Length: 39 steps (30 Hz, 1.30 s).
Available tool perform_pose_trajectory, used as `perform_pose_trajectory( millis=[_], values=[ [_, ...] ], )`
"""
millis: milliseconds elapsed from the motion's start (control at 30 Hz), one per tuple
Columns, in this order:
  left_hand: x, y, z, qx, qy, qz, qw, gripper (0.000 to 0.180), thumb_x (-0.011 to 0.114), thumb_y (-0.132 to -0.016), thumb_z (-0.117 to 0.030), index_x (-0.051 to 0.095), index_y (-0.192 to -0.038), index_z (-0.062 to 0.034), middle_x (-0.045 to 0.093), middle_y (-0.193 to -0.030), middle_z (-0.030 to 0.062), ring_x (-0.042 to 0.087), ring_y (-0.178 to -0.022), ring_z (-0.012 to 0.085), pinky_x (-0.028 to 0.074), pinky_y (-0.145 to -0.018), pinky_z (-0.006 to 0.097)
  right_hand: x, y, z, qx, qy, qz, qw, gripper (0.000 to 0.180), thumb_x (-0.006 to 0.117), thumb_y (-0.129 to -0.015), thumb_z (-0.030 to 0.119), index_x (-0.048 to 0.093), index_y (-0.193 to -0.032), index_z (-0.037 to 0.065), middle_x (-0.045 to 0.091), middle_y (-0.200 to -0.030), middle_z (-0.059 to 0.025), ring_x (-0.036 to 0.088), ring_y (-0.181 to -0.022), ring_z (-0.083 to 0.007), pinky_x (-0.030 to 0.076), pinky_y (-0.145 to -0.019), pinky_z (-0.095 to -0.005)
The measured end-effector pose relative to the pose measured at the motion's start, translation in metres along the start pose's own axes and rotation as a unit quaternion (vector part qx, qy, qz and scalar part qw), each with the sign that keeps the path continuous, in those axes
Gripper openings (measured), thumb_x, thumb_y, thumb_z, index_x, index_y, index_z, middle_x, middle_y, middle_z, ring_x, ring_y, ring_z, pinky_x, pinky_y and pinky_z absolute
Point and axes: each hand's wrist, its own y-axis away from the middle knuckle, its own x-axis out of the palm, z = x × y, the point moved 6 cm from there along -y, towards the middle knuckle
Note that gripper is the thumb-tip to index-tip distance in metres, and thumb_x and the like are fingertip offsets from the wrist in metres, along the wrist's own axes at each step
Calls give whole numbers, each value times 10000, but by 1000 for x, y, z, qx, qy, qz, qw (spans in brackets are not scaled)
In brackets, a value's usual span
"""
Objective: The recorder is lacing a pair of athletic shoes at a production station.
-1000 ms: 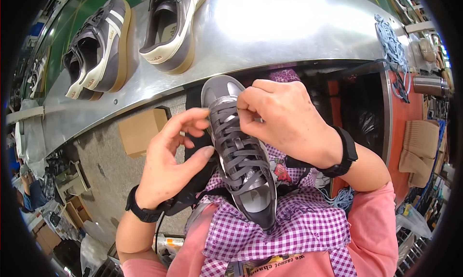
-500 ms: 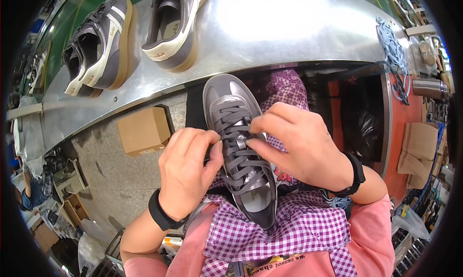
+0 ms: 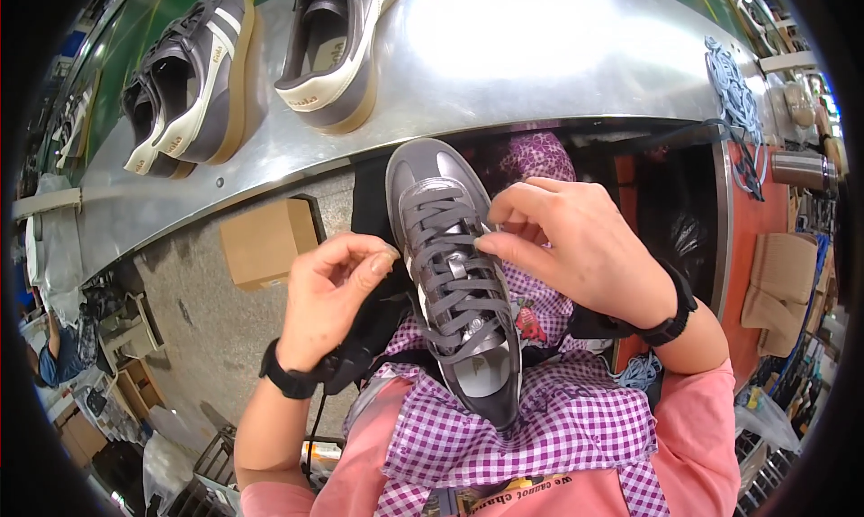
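Observation:
A dark grey lace-up sneaker (image 3: pixel 454 274) rests in my lap, toe pointing away, with its heel against a purple checked apron (image 3: pixel 504 427). Flat grey laces (image 3: pixel 450 220) cross its tongue in rows. My left hand (image 3: pixel 337 287) is off the shoe's left side, thumb and forefinger pinched together; whatever may be between them is too small to make out. On the right side, my right hand (image 3: pixel 576 247) has its thumb tip beside the lace rows. Its thumb and forefinger are apart and its other fingers curled, with nothing visible between them.
Matching sneakers (image 3: pixel 202 76) stand at the left of a shiny metal bench (image 3: pixel 504 85). A bundle of blue laces (image 3: pixel 731 85) lies at its right end. A cardboard box (image 3: pixel 268 242) sits on the floor at left, and folded tan cardboard (image 3: pixel 781 278) is at right.
My left hand has drawn away from the laces to the left. My right hand has shifted slightly right, off the middle of the laces to the shoe's edge.

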Motion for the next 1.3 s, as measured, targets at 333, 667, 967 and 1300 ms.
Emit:
perform_pose_trajectory(
  millis=[333,667,967,1300],
  values=[
    [0,-16,3,-27,-106,-25,994,197,734,-854,-90,542,-887,-59,563,-780,-35,519,-707,36,442,-665,196,22,0,-9,53,-85,-28,995,202,665,-852,187,611,-833,-6,636,-787,-181,634,-699,-341,484,-607,-400],
    [7,-6,15,28,66,-52,996,132,635,-929,-88,599,-1047,-41,600,-945,-12,567,-832,68,466,-764,222,15,-4,-6,24,-34,-105,994,137,641,-844,130,593,-856,2,620,-775,-168,622,-678,-346,485,-612,-410],
    [16,-10,-39,193,-269,-117,936,221,721,-768,9,679,-984,-8,679,-932,101,649,-817,200,519,-743,293,12,7,-24,97,-113,-62,987,195,649,-870,171,641,-953,-6,646,-800,-169,641,-674,-306,493,-616,-370],
    [34,-29,-76,311,-450,-50,835,230,678,-664,65,663,-869,-39,648,-747,85,630,-692,246,500,-633,325,25,29,-11,35,-54,-83,994,159,629,-877,134,623,-973,6,606,-821,-139,627,-698,-318,500,-615,-398]
  ],
)
